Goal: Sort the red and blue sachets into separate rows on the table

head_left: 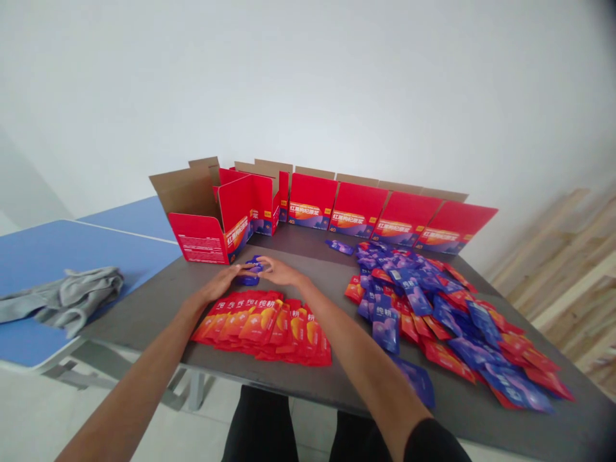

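Observation:
Beyond the red rows, a small stack of purple pouches (249, 277) lies between my two hands. My left hand (224, 282) has its fingers at the stack's left side. On the stack's right side, the curved fingers and thumb of my right hand (280, 272) touch it. My fingers cover part of the stack, so how many pouches are there I cannot tell. Closer to me, several red pouches (260, 321) overlap in fanned rows near the table's front edge. My right forearm passes over their right end.
A mixed heap of purple and red pouches (416, 289) spreads over the right of the grey table (308, 263). One purple pouch (339, 246) lies apart behind. Open red cartons (312, 204) line the back; another carton (199, 237) stands left. Grey cloth (91, 289) rests on a blue table (29, 250).

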`<state>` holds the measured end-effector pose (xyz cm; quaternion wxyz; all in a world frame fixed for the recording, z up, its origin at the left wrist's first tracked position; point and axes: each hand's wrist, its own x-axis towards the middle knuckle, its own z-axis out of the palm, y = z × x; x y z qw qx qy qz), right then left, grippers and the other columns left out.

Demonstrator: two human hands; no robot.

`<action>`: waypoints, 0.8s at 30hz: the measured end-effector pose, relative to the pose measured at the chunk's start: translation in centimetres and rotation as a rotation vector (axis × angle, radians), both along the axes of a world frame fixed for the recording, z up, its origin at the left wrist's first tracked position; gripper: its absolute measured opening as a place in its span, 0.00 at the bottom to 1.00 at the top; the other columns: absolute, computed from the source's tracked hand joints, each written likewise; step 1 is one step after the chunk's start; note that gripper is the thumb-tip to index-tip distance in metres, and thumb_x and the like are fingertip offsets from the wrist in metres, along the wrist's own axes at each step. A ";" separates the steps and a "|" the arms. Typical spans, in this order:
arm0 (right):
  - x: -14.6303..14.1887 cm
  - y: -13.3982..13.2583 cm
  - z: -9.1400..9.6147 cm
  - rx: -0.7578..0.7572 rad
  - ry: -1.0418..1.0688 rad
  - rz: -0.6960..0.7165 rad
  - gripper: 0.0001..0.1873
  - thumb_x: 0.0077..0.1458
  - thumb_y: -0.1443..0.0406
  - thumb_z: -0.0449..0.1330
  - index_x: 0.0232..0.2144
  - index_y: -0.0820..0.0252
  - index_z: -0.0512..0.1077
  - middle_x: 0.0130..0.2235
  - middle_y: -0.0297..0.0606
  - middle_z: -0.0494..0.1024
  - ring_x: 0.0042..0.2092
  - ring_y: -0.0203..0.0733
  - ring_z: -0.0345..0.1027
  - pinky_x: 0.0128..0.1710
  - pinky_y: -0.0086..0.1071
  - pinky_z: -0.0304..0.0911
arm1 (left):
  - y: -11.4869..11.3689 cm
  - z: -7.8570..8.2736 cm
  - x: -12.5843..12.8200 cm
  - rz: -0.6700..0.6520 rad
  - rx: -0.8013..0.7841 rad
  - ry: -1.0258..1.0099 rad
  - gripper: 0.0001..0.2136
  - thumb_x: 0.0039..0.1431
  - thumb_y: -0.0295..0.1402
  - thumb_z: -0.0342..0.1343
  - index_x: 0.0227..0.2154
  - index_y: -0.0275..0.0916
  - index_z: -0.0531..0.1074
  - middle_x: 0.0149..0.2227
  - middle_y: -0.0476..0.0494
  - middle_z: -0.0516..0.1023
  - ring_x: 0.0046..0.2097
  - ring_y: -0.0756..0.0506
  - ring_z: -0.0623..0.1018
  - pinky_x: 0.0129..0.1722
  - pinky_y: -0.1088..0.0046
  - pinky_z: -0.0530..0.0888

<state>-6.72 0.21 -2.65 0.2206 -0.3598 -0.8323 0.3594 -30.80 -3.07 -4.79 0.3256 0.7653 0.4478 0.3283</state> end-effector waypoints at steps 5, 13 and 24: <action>8.8 -3.3 3.0 0.165 -0.397 -0.250 0.20 0.64 0.61 0.63 0.58 0.55 0.74 0.61 0.46 0.76 0.61 0.49 0.71 0.62 0.43 0.65 | 0.5 -0.1 0.3 -0.006 0.046 0.072 0.39 0.60 0.71 0.44 0.48 0.42 0.84 0.66 0.37 0.73 0.68 0.29 0.68 0.73 0.49 0.53; 27.3 -11.2 2.2 0.029 -0.835 -0.910 0.37 0.51 0.46 0.70 0.57 0.60 0.73 0.54 0.58 0.78 0.56 0.58 0.75 0.47 0.39 0.72 | 0.8 0.1 0.5 -0.019 0.075 0.041 0.36 0.59 0.70 0.48 0.45 0.44 0.85 0.62 0.37 0.77 0.66 0.29 0.71 0.72 0.49 0.57; 30.3 -11.7 3.6 -0.001 -0.560 -0.703 0.06 0.59 0.65 0.62 0.39 0.58 0.78 0.35 0.39 0.81 0.39 0.43 0.76 0.39 0.31 0.65 | 0.6 0.1 0.9 -0.012 0.072 0.000 0.37 0.59 0.71 0.48 0.44 0.43 0.85 0.62 0.35 0.77 0.66 0.29 0.71 0.71 0.48 0.57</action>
